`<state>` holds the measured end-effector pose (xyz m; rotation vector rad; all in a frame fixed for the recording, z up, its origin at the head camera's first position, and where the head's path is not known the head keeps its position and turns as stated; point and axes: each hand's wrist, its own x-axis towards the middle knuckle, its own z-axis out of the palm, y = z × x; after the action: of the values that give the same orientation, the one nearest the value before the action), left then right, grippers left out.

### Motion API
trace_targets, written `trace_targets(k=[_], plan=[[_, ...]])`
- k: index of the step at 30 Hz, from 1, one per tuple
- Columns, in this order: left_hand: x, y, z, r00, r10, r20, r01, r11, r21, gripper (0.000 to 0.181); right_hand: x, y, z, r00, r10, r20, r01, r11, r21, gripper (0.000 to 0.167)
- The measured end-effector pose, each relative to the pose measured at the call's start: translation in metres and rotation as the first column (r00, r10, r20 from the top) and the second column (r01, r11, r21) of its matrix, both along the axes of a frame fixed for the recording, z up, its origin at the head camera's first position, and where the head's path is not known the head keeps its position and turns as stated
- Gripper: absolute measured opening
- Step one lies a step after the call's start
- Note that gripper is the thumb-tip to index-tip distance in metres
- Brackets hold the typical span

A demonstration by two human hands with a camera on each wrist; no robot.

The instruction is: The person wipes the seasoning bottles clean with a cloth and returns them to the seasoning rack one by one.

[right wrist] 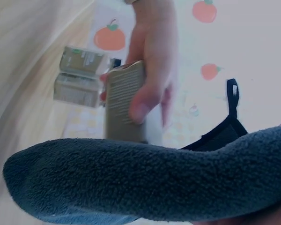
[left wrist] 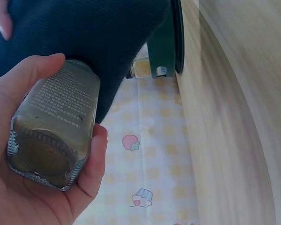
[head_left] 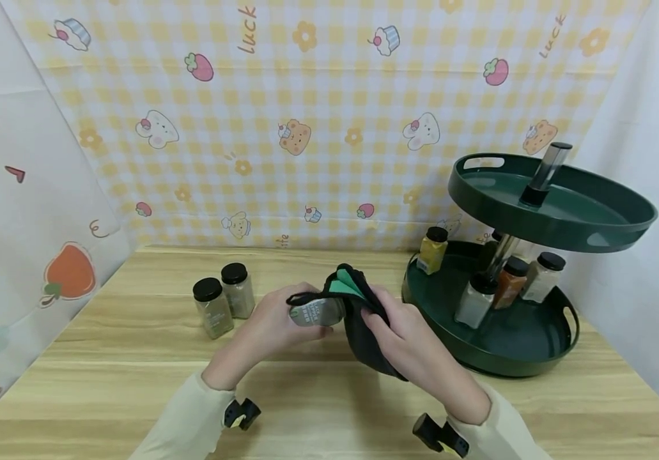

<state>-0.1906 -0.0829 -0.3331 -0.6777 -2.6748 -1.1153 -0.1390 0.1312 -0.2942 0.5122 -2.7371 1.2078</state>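
Observation:
My left hand (head_left: 277, 319) grips a square glass spice jar (head_left: 319, 312) with printed lettering, held tilted above the table. In the left wrist view the base of the jar (left wrist: 42, 159) faces the camera, with thumb and fingers around its sides. Its far end meets a dark grey fuzzy cloth (head_left: 366, 338) with black edging, a hanging loop and a green side. That end is hidden by the cloth. My right hand (head_left: 415, 335) holds the folded cloth from the right, thumb on top. The right wrist view has the cloth (right wrist: 131, 180) across its lower part.
Two black-capped spice jars (head_left: 213, 310) stand together on the wooden table (head_left: 151, 358) at left. A two-tier green round rack (head_left: 553, 227) stands at right, with several jars, including a yellow one (head_left: 433, 250), on its lower tray (head_left: 513, 361).

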Motion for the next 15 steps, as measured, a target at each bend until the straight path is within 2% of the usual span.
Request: trace_targets(k=[4,6,12,15], plan=[[0.001,0.001,0.0,1.0,-0.01,-0.008,0.01,1.0,-0.013,0.041,0.004,-0.001,0.002,1.0,-0.015,0.002,0.015,1.0,-0.003,0.034],[0.002,0.001,0.001,1.0,-0.002,0.009,0.002,1.0,0.0,0.043,0.002,-0.002,0.0,1.0,-0.023,-0.006,0.023,1.0,-0.009,0.034],[0.007,0.003,0.003,0.997,-0.001,0.073,0.0,1.0,0.021,0.051,-0.016,-0.004,-0.014,0.999,-0.042,-0.002,0.042,0.999,-0.02,0.036],[0.008,0.003,0.004,0.997,0.004,0.074,-0.005,1.0,0.009,0.052,-0.025,-0.004,-0.021,0.999,-0.049,0.006,0.049,0.999,-0.015,0.035]])
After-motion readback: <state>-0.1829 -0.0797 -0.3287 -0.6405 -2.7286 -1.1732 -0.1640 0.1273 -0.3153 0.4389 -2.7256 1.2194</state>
